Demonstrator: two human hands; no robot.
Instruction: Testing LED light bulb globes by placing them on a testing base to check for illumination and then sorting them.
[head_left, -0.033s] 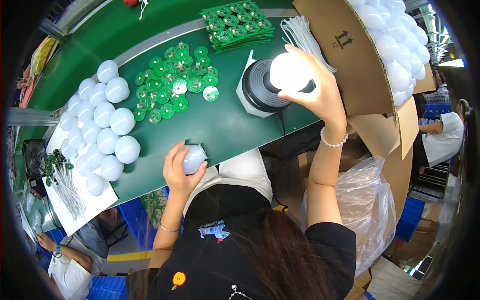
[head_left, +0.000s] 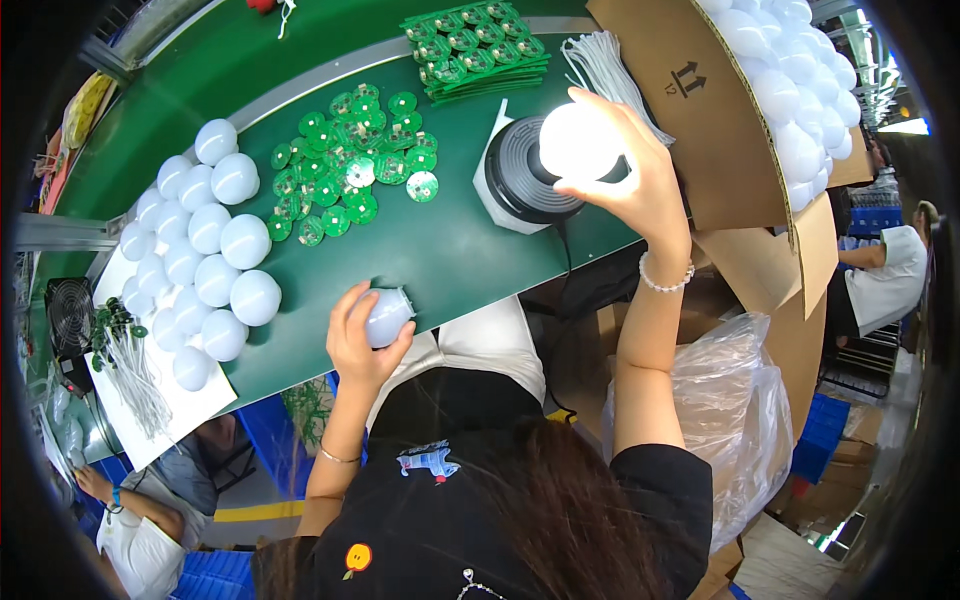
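My right hand (head_left: 648, 185) grips a brightly glowing round bulb (head_left: 578, 142) between thumb and fingers. The bulb is at the top of a black ringed round device (head_left: 515, 170) on a white base; glare hides exactly how the two meet. Near the table's front edge, my left hand (head_left: 356, 342) is closed around an unlit white bulb (head_left: 386, 318), whose open neck end points right. Green round circuit boards (head_left: 345, 165) lie in a loose heap beyond it. On the left, several white bulbs (head_left: 213, 230) are grouped together.
Stacked green circuit panels (head_left: 470, 45) and a bundle of white wires (head_left: 612, 75) lie at the back. A cardboard box (head_left: 690, 120) full of white bulbs (head_left: 795, 95) borders the right side. Clear plastic (head_left: 725, 410) hangs below it. Co-workers sit at both sides.
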